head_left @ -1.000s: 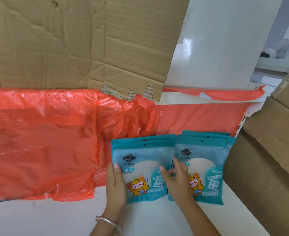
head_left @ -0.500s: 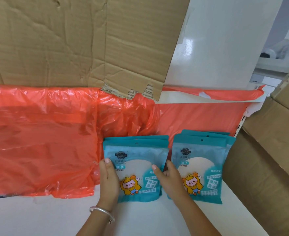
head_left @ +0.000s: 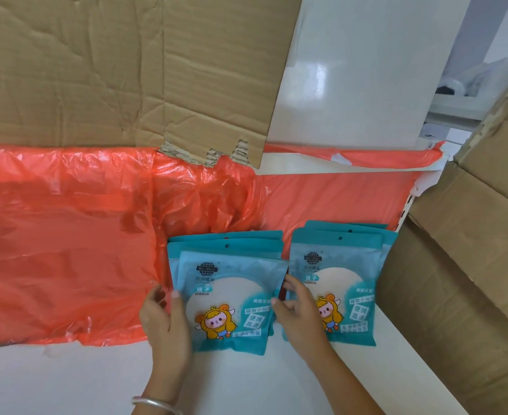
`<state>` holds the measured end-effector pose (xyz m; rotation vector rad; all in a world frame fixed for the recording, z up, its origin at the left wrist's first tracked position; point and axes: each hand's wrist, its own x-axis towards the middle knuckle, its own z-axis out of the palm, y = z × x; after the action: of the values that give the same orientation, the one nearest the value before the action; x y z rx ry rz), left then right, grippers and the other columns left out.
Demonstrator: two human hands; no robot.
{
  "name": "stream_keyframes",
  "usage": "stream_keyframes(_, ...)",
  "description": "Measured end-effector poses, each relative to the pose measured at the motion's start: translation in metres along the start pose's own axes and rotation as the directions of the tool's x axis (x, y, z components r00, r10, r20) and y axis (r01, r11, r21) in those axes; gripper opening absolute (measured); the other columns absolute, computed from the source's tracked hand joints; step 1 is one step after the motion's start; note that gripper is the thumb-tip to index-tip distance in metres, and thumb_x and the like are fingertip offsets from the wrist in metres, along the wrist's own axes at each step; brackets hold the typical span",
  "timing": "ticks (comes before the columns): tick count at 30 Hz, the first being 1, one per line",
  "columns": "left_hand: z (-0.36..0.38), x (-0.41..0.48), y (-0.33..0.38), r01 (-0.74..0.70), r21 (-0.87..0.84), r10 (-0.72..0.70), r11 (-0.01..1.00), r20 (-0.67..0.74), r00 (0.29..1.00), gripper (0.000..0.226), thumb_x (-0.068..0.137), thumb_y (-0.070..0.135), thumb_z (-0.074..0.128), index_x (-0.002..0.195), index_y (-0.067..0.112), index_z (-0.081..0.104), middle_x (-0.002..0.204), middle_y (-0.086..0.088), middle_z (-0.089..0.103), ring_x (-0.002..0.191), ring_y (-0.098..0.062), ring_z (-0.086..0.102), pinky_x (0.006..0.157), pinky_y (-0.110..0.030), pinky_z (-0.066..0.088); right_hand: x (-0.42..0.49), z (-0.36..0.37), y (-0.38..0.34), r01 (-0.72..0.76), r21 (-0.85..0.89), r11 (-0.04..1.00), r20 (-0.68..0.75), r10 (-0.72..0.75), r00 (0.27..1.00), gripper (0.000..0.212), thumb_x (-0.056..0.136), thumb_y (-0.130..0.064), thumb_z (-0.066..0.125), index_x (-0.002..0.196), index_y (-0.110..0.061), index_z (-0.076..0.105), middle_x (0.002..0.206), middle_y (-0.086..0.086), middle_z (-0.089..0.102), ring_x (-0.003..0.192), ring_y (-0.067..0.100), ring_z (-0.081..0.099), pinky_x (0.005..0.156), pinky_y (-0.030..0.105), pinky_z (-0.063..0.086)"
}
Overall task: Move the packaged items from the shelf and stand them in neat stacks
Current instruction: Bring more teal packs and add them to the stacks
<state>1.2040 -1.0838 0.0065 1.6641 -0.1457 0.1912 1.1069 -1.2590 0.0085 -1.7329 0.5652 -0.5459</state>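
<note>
Teal glossy flat pouch stack [head_left: 228, 295], left hand [head_left: 164, 322] and right hand [head_left: 299, 314] fingers clamped on its edges.

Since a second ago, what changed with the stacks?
The left hand and right hand slid the left stack leftward, away from the right stack; its front pack now sits skewed. Both hands kept their hold; right stack and red plastic stayed.

rear packets [head_left: 225, 238] mostly hidden behind front packet [head_left: 231, 304]; small print [head_left: 248, 333] too blurred to read; corner of neighbouring packet [head_left: 345, 280] covered by right hand [head_left: 300, 319]; cardboard box [head_left: 471, 265] cropped at right edge.
</note>
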Motion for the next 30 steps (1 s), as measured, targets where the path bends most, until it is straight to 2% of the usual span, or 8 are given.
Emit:
stream_keyframes(3, -0.002, -0.003, -0.007, -0.054, 0.062, 0.053, 0.997, 0.021, 0.998, 0.034, 0.086, 0.038, 0.047, 0.115, 0.021, 0.048, 0.114, -0.002, 0.047, 0.112, -0.025, 0.045, 0.097, -0.043, 0.04, 0.002, -0.01, -0.003, -0.051, -0.072, 0.996, 0.03, 0.053, 0.998, 0.022, 0.094, -0.017, 0.056, 0.115, -0.022, 0.054, 0.11, -0.011, 0.057, 0.099, 0.01, 0.062, 0.073, 0.019, 0.055)
stream_keyframes(6, -0.004, -0.001, -0.012, -0.11, 0.115, 0.11, 0.987, 0.003, 0.994, 0.024, 0.09, 0.028, 0.058, 0.111, 0.016, 0.055, 0.105, -0.002, 0.051, 0.101, -0.028, 0.051, 0.085, -0.04, 0.044, 0.006, -0.007, -0.005, -0.078, -0.099, 0.992, -0.003, 0.078, 0.997, 0.004, 0.093, -0.019, 0.057, 0.095, -0.022, 0.055, 0.092, -0.012, 0.059, 0.095, 0.013, 0.062, 0.079, 0.023, 0.056)
stream_keyframes(11, -0.015, 0.004, -0.02, -0.019, 0.008, 0.019, 1.0, 0.017, 1.0, 0.002, 0.088, 0.017, 0.063, 0.09, 0.017, 0.062, 0.096, -0.009, 0.062, 0.091, -0.029, 0.059, 0.071, -0.025, 0.045, 0.009, 0.002, -0.009, 0.047, -0.127, 0.991, -0.089, -0.059, 0.994, 0.02, 0.092, -0.014, 0.058, 0.078, -0.029, 0.054, 0.088, -0.001, 0.063, 0.084, 0.018, 0.063, 0.072, 0.023, 0.054)
stream_keyframes(15, -0.019, -0.001, -0.013, -0.005, -0.134, -0.002, 0.991, -0.047, 0.999, 0.005, 0.09, 0.009, 0.059, 0.084, 0.009, 0.058, 0.084, -0.012, 0.061, 0.064, -0.007, 0.058, 0.052, -0.007, 0.043, 0.016, 0.007, -0.024, 0.201, -0.137, 0.97, -0.118, -0.218, 0.969, 0.029, 0.092, -0.015, 0.058, 0.08, -0.04, 0.052, 0.091, 0.001, 0.063, 0.082, 0.015, 0.063, 0.071, 0.023, 0.052)
stream_keyframes(20, -0.02, 0.004, -0.027, 0.012, -0.109, -0.02, 0.994, -0.076, 0.997, 0.018, 0.092, 0.011, 0.057, 0.079, 0.024, 0.057, 0.086, -0.01, 0.064, 0.082, -0.026, 0.058, 0.061, -0.006, 0.041, 0.013, 0.012, -0.013, 0.158, -0.129, 0.979, -0.093, -0.17, 0.981, 0.022, 0.093, -0.015, 0.057, 0.081, -0.034, 0.053, 0.092, 0.001, 0.064, 0.083, 0.012, 0.063, 0.068, 0.017, 0.05)
stream_keyframes(25, -0.017, 0.002, -0.022, -0.013, -0.091, 0.01, 0.996, -0.033, 0.999, 0.018, 0.093, 0.009, 0.054, 0.081, 0.022, 0.057, 0.088, -0.011, 0.063, 0.081, -0.023, 0.056, 0.07, -0.021, 0.044, 0.01, 0.014, -0.002, 0.086, -0.031, 0.996, -0.134, -0.089, 0.987, 0.018, 0.093, -0.014, 0.056, 0.085, -0.03, 0.054, 0.093, -0.001, 0.065, 0.087, 0.015, 0.064, 0.075, 0.031, 0.057)
stream_keyframes(28, -0.014, 0.009, -0.017, -0.027, -0.116, 0.021, 0.993, -0.056, 0.998, 0.018, 0.093, 0.012, 0.053, 0.082, 0.025, 0.057, 0.09, -0.01, 0.063, 0.083, -0.023, 0.056, 0.076, -0.032, 0.045, 0.014, 0.015, -0.009, 0.109, 0.006, 0.994, -0.176, -0.106, 0.979, 0.015, 0.093, -0.015, 0.056, 0.087, -0.029, 0.055, 0.092, 0.0, 0.066, 0.084, 0.012, 0.064, 0.073, 0.027, 0.055)
stream_keyframes(30, -0.011, 0.01, -0.013, -0.022, -0.135, 0.014, 0.991, -0.06, 0.998, 0.018, 0.094, 0.011, 0.052, 0.081, 0.024, 0.056, 0.089, -0.011, 0.062, 0.082, -0.022, 0.055, 0.074, -0.029, 0.044, 0.017, 0.015, -0.012, 0.107, 0.009, 0.994, -0.175, -0.103, 0.979, 0.01, 0.094, -0.016, 0.055, 0.09, -0.026, 0.055, 0.093, 0.0, 0.065, 0.084, 0.011, 0.064, 0.07, 0.021, 0.053)
